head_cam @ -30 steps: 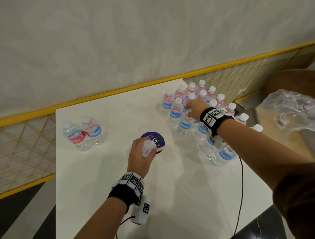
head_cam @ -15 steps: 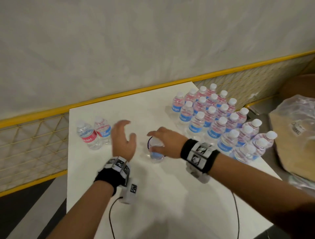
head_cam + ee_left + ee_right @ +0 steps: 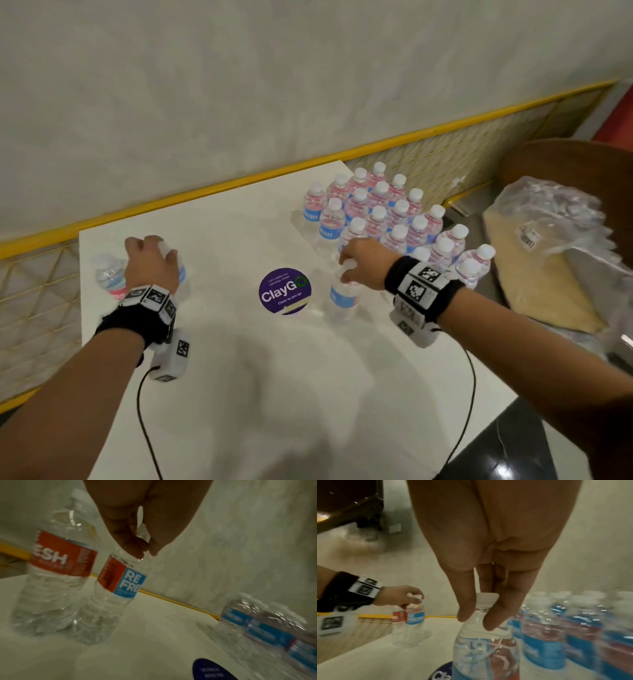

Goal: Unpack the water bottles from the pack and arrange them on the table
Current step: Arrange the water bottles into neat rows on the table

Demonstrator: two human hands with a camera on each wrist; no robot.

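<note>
Two small water bottles stand at the table's far left. My left hand (image 3: 157,255) grips the cap of the right one (image 3: 182,271), which has a red and blue label (image 3: 120,582); the fingertips (image 3: 135,550) curl round its neck. Its neighbour (image 3: 108,275) stands free beside it. My right hand (image 3: 347,270) grips the cap of another upright bottle (image 3: 342,299), just right of the purple ClayGo sticker (image 3: 285,291). In the right wrist view the fingers (image 3: 465,609) pinch the white cap (image 3: 486,599). A tight group of several bottles (image 3: 387,212) stands at the back right.
The white table (image 3: 239,394) meets a yellow rail (image 3: 205,192) and a grey wall at the back. Crumpled clear pack wrap (image 3: 548,219) lies on a brown chair (image 3: 565,161) off the table's right edge. Cables trail from both wrists.
My left hand let go of the bottle at the sticker, swung left and closed on a bottle of the far-left pair. My right hand took that bottle and moved it right, off the sticker.
</note>
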